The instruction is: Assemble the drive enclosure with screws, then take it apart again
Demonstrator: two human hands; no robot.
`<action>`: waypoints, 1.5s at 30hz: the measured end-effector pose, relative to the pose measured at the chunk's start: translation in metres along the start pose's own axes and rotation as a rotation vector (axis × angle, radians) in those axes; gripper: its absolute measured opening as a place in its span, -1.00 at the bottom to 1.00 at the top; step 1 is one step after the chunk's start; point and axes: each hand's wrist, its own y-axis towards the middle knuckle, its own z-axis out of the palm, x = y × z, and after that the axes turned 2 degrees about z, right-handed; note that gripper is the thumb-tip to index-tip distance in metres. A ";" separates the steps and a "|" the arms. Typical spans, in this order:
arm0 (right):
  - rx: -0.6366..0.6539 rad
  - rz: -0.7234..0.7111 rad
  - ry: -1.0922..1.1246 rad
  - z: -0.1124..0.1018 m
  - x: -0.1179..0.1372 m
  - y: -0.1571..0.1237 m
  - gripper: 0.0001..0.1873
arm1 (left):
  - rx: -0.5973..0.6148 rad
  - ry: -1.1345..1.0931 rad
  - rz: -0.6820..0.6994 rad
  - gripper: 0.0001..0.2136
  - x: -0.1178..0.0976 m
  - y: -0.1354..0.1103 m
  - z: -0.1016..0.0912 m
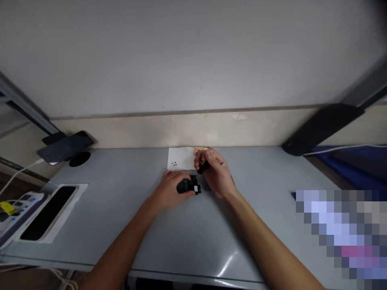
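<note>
My left hand (167,189) is closed around a small black device with a green circuit board (188,185) and a white label, held at the table top. In my closed right hand (220,177) is a black-and-yellow screwdriver (203,165), its shaft slanting down toward the device. Whether the tip touches a screw is too small to tell. Just behind the device lies a sheet of white paper (186,156) with several tiny dark screws (174,163) on it. An orange item (200,150) sits at the paper's right end, partly hidden by my right hand.
On the grey table (115,201), a phone (66,147) rests on a stand at the back left. A black-screened phone (48,213) lies on white paper beside a power strip (22,211). A dark post (323,129) stands at the back right; the lower right is pixelated.
</note>
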 end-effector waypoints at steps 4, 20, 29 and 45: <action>-0.042 -0.002 0.058 -0.002 -0.003 0.001 -0.65 | 0.002 0.016 0.010 -0.70 -0.001 -0.001 -0.001; 0.124 0.101 0.051 -0.001 0.008 0.000 -0.72 | -0.013 0.024 0.036 -0.79 0.004 -0.002 0.003; 0.055 0.046 0.146 -0.008 0.002 0.003 -0.76 | 0.007 0.029 0.025 -0.78 0.002 -0.001 0.002; -0.008 -0.043 -0.058 -0.013 -0.004 0.006 -0.74 | -0.042 0.043 0.056 -0.77 0.005 -0.002 0.005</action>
